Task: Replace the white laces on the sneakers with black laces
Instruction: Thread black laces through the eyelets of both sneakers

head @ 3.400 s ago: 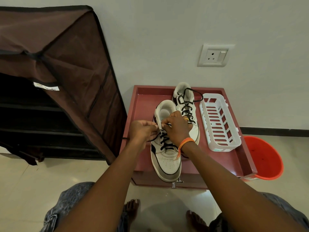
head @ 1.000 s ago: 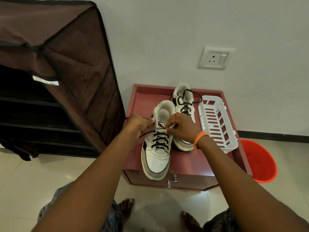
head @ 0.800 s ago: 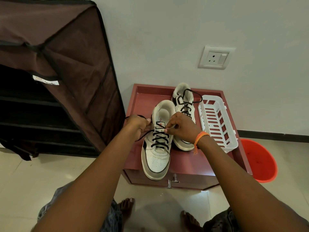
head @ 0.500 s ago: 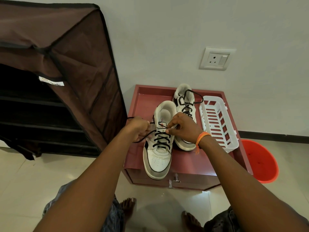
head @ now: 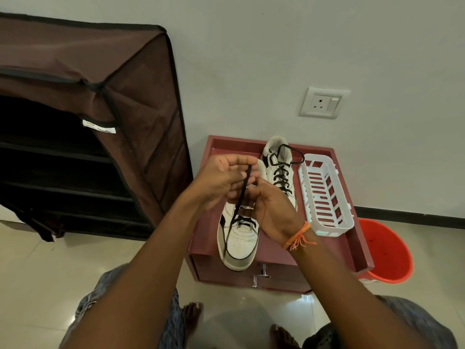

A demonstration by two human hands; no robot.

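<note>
Both sneakers carry black laces; far sneaker (head: 279,167) looks finished, near sneaker (head: 239,238) nearly. Left hand (head: 224,180) and right hand (head: 269,210) pinch its lace (head: 242,190), untied.

Both hands sit right over the near sneaker (head: 239,238), so its tongue and top eyelets are hidden. Can't tell where the black lace (head: 242,191) enters the shoe, or whether the right hand (head: 270,210) is pinching it. The rack (head: 83,117) is cut off at the left edge, its label too blurry to read.
</note>
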